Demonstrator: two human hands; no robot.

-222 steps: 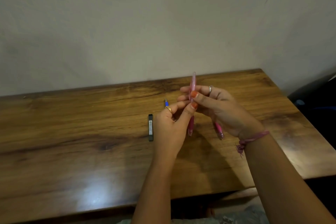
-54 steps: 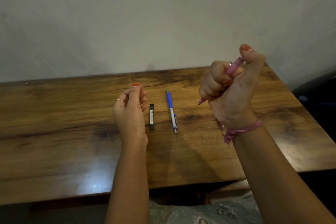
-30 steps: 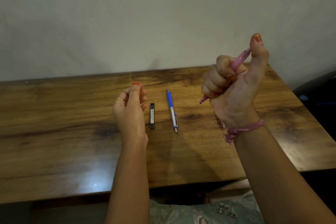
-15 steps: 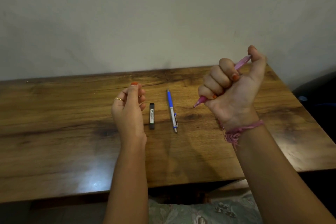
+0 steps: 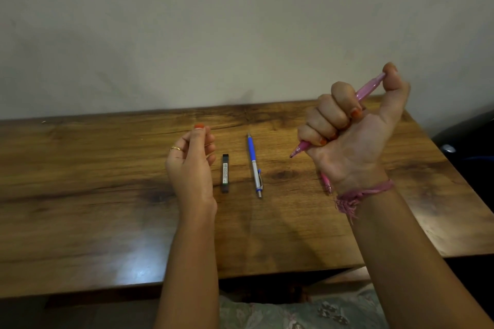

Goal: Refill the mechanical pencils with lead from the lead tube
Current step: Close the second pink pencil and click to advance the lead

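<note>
one head-worn view looks forward and down, close over the table, perhaps slightly tilted.

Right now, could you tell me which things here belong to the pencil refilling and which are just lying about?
Part of the job:
pink pencil, gripped in the right hand
blue pencil
lead tube
second pink pencil
left hand

Just there:
table
dark object at the right edge

I see a plain home room: brown wood-grain desk against a bare off-white plaster wall.
</note>
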